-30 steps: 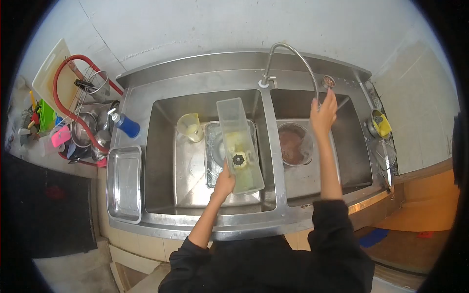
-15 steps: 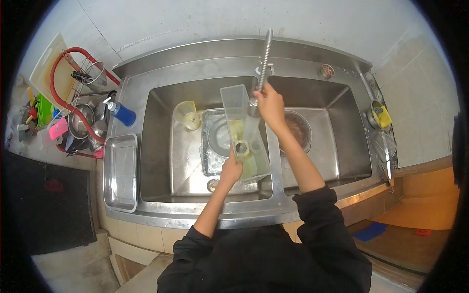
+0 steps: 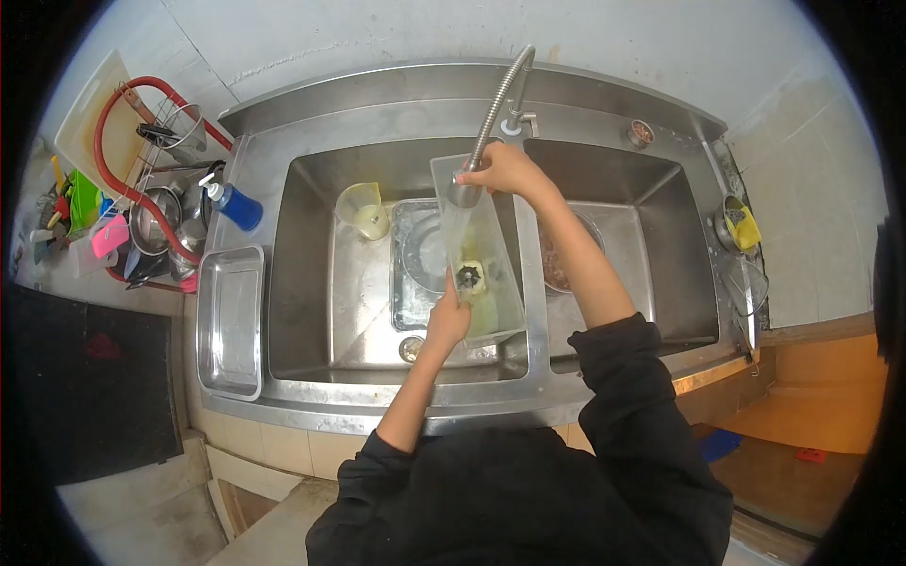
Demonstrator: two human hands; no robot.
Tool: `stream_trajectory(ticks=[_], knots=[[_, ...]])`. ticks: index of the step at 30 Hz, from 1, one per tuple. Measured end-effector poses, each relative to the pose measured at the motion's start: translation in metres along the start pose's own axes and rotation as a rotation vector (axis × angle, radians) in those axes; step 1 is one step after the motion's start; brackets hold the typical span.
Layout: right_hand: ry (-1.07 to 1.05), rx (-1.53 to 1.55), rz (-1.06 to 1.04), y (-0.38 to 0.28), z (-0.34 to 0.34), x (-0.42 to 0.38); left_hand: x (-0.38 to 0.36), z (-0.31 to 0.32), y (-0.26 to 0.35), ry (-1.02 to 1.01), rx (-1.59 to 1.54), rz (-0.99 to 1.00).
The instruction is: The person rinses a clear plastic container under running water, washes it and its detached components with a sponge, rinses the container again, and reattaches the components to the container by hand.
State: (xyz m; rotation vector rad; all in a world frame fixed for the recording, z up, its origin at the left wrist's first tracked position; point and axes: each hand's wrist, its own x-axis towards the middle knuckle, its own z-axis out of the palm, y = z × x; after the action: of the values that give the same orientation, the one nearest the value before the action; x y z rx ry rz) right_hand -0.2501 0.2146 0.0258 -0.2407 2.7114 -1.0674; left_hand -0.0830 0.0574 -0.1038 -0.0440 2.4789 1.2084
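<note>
A long, clear plastic container [image 3: 495, 307] is tilted over the left sink basin, with yellowish residue and a dark star-shaped part inside. My left hand [image 3: 449, 319] grips its near left side, fingers wrapped around the edge. At the far end, my right hand [image 3: 510, 172] is closed on the faucet sprayer [image 3: 464, 192], whose head points down into the container. A blurred pale stream seems to come from the nozzle. Beneath the container, a rectangular tray or lid with a round centre [image 3: 415, 264] lies in the basin, partly hidden.
A clear measuring jug [image 3: 362, 212] stands in the left basin [image 3: 311, 283]. The right basin holds a round bowl [image 3: 559, 259], partly behind my forearm. A blue pump bottle [image 3: 238, 208] and metal tray [image 3: 231, 325] sit on the left ledge, beside a crowded dish rack [image 3: 151, 179].
My right hand has moved the sprayer left and slightly up, toward the container's far end, and the hose now bends more. The container has turned slightly; my left hand keeps its grip.
</note>
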Motion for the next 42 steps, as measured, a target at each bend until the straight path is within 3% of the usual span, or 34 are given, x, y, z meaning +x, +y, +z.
stream_trajectory(ticks=[6, 11, 23, 29, 42], knots=[[-0.028, -0.02, 0.008, 0.006, 0.002, 0.008, -0.002, -0.008, 0.0, -0.007, -0.03, -0.029], [0.091, 0.149, -0.031, 0.009, 0.019, -0.004, -0.006, -0.017, -0.002, 0.008, -0.022, -0.019], [0.255, -0.004, -0.109, 0.007, 0.032, -0.005, 0.002, -0.042, -0.027, 0.06, 0.028, -0.051], [0.366, 0.072, -0.135, 0.011, 0.046, 0.001, -0.003, -0.038, -0.025, 0.062, 0.057, -0.036], [0.358, 0.027, -0.081, 0.009, 0.05, 0.008, -0.002, -0.036, -0.02, 0.015, 0.077, 0.028]])
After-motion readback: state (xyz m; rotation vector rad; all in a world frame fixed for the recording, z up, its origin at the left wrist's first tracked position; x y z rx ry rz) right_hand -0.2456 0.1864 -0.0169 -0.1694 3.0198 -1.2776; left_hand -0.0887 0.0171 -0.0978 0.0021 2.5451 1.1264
